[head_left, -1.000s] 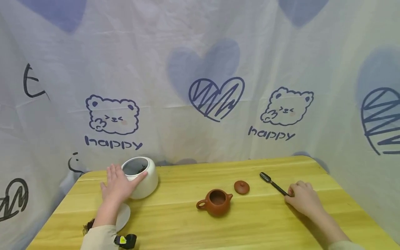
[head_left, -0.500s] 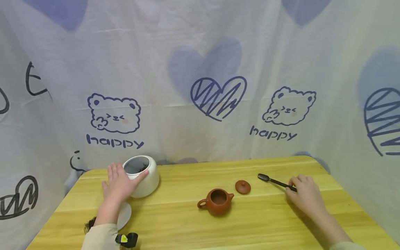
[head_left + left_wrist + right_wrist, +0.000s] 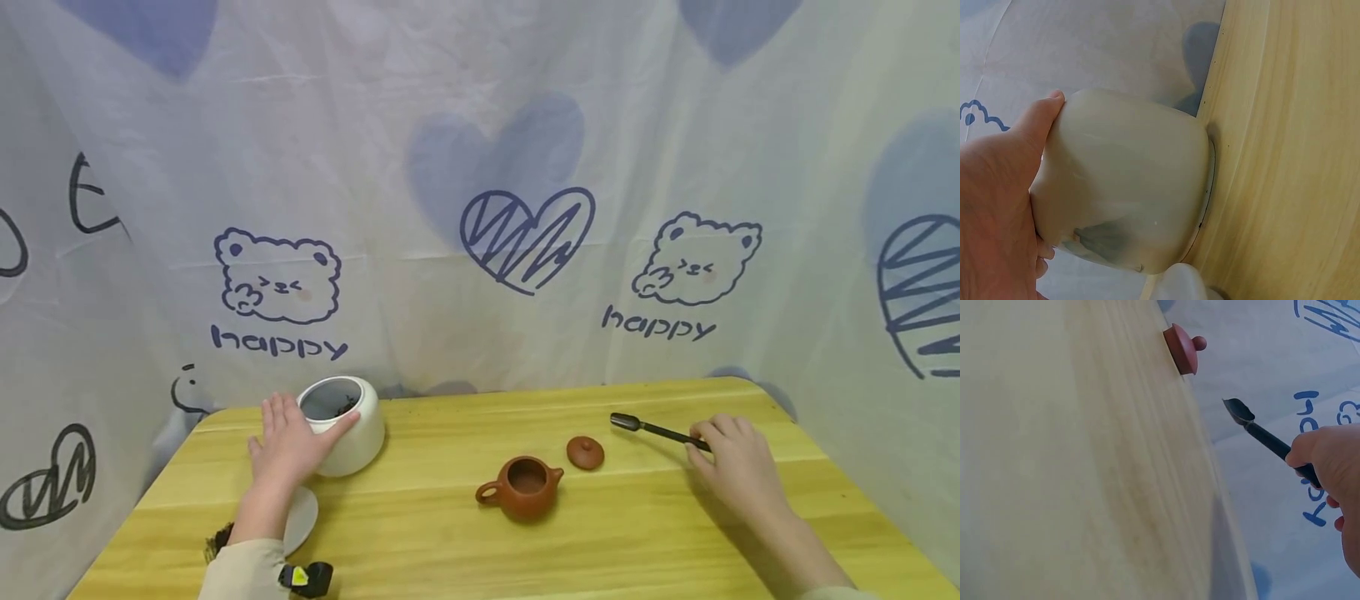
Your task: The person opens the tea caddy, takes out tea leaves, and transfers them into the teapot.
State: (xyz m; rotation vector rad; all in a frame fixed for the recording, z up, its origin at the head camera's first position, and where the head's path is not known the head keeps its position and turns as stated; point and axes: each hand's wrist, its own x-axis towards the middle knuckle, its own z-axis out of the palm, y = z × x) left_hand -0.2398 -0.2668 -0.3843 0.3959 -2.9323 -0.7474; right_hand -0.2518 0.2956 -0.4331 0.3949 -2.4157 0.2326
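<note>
From here, the right hand (image 3: 738, 467) pinches a black scoop (image 3: 662, 432), its long axis pointing leftward; well apart, the left hand (image 3: 291, 446) grips the white jar (image 3: 358, 448), teapot (image 3: 528, 502) between them.

Behind the left hand (image 3: 291, 446), a cream sleeve (image 3: 246, 572) and a yellow-marked black device (image 3: 319, 578) are worn; behind the right hand (image 3: 738, 468), another cream sleeve (image 3: 834, 593).

The jar (image 3: 362, 443) is white, scoop (image 3: 660, 431) black, teapot (image 3: 529, 505) reddish-brown.
</note>
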